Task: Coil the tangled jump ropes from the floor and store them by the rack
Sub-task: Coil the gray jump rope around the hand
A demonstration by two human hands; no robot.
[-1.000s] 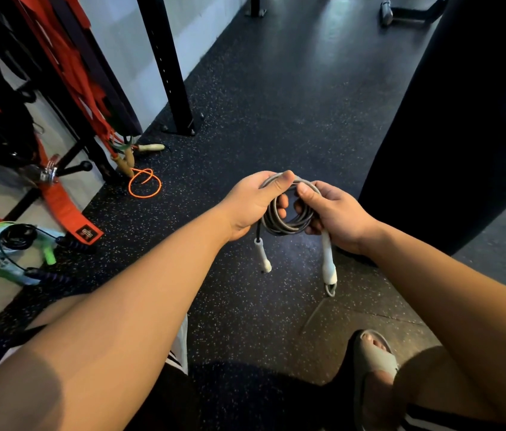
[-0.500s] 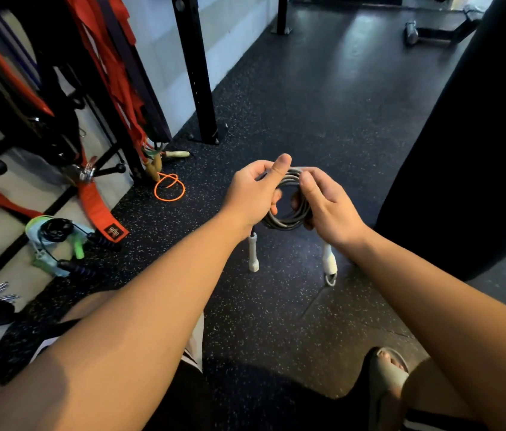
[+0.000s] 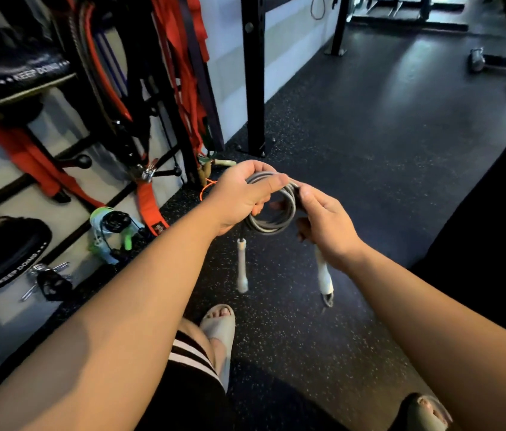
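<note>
A grey jump rope [image 3: 272,223] is wound into a small coil held in front of me at mid-frame. My left hand [image 3: 242,194] grips the top left of the coil, thumb laid across the strands. My right hand [image 3: 326,225] pinches the coil's right side. Two white handles hang below it: one [image 3: 241,265] under the left hand, the other [image 3: 324,276] under the right wrist. An orange rope [image 3: 205,189] lies on the floor by the rack [image 3: 152,119], partly hidden behind my left hand. A rope with green handles [image 3: 115,231] lies at the rack's foot.
Red straps and bands [image 3: 183,73] hang on the rack at left. A black upright post [image 3: 253,76] stands behind my hands. A dark punching bag [image 3: 494,228] fills the right edge. My sandalled feet [image 3: 219,331] stand on speckled black rubber floor [image 3: 370,135]. Keys [image 3: 46,279] lie at lower left.
The view has swung up and toward the rack, which now looms closer at left. Both hands keep hold of the grey coil, and my left foot has stepped forward into view.
</note>
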